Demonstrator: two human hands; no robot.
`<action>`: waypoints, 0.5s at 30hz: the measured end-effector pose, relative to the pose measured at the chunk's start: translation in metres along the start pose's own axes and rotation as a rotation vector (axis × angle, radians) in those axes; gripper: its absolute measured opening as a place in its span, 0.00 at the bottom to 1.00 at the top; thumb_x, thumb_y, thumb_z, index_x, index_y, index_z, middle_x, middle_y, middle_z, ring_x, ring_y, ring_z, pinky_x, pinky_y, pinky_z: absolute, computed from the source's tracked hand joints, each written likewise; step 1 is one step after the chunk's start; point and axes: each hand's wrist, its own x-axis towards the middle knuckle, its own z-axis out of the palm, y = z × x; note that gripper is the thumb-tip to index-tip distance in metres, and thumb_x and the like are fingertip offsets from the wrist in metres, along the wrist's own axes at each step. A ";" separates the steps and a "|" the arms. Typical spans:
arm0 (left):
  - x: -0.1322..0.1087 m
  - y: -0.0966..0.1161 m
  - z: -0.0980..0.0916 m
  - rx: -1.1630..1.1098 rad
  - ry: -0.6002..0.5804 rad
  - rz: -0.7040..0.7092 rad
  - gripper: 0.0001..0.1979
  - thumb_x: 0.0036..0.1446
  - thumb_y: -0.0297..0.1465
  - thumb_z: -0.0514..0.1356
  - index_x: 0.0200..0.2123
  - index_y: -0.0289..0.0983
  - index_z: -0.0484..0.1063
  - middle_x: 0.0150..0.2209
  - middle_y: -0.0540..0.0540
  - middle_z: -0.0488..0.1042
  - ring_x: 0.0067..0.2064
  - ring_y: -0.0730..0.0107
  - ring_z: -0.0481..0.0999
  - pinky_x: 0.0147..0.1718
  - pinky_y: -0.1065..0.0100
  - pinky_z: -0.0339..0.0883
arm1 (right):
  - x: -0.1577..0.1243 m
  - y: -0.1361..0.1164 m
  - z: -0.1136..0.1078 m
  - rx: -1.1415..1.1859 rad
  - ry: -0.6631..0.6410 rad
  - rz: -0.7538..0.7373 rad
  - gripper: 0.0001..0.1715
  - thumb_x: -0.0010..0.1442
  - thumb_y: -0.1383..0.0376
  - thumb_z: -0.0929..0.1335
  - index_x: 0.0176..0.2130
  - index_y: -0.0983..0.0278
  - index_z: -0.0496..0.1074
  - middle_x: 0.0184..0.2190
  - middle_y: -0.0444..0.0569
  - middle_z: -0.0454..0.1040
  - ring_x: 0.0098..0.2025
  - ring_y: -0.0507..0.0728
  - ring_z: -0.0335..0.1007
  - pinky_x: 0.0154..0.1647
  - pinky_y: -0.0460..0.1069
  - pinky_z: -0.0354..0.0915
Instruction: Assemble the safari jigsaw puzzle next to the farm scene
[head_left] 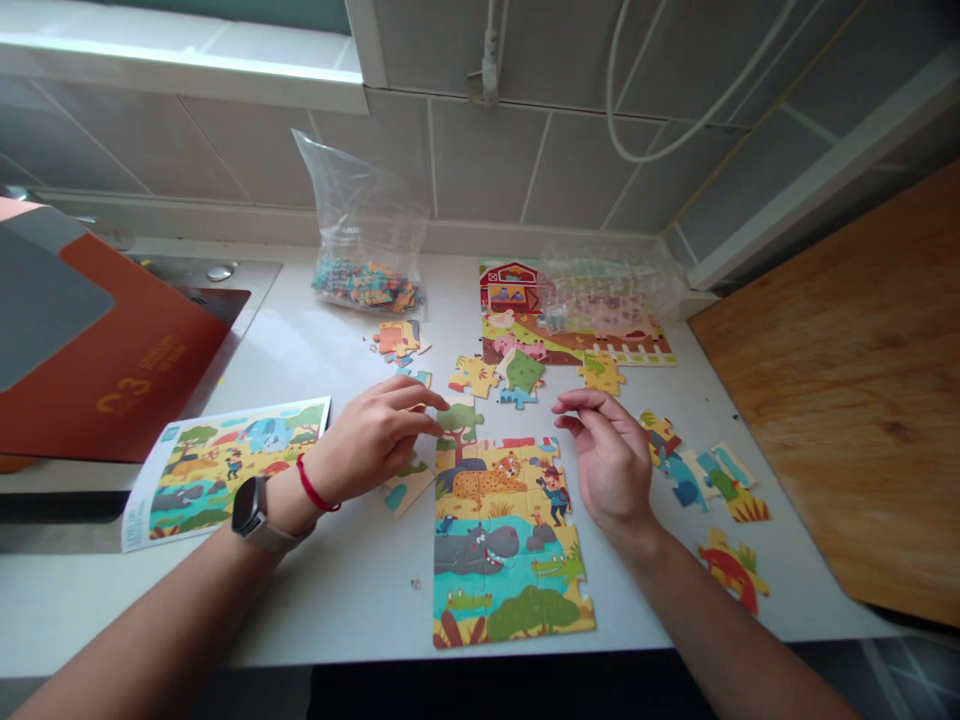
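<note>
The safari jigsaw [504, 540] lies nearly whole between the hands, its top edge still ragged, with the left hand [371, 440] loosely curled and empty just beside a loose tree piece [459, 422], and the right hand [607, 455] open, more loose pieces [712, 480] just past it.

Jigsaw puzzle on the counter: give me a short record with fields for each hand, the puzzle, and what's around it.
Left hand: at a tree piece, nothing visibly held
Right hand: beside the animal jigsaw puzzle, nothing visibly held
Picture sheet: left of the puzzle
Plastic bag: holds loose pieces
Farm puzzle: farther back, partly assembled
</note>
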 end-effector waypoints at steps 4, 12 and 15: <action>-0.002 -0.002 0.001 0.091 -0.103 0.008 0.27 0.48 0.15 0.55 0.41 0.45 0.85 0.58 0.46 0.79 0.58 0.50 0.75 0.53 0.44 0.76 | 0.000 0.000 0.001 -0.011 -0.011 0.010 0.12 0.62 0.64 0.66 0.35 0.59 0.80 0.36 0.49 0.80 0.41 0.59 0.76 0.40 0.53 0.71; -0.006 -0.001 0.004 0.107 -0.125 -0.031 0.25 0.51 0.14 0.57 0.40 0.46 0.85 0.59 0.46 0.78 0.60 0.49 0.74 0.56 0.43 0.75 | 0.001 0.001 0.001 0.029 0.014 0.020 0.11 0.61 0.64 0.67 0.35 0.59 0.80 0.36 0.48 0.80 0.40 0.58 0.75 0.40 0.52 0.69; -0.005 0.001 0.004 0.098 -0.106 -0.021 0.23 0.54 0.16 0.57 0.40 0.45 0.85 0.58 0.45 0.79 0.59 0.51 0.75 0.54 0.45 0.76 | 0.002 0.000 0.001 0.036 0.039 0.020 0.10 0.60 0.64 0.67 0.34 0.59 0.80 0.35 0.49 0.80 0.40 0.58 0.75 0.40 0.52 0.69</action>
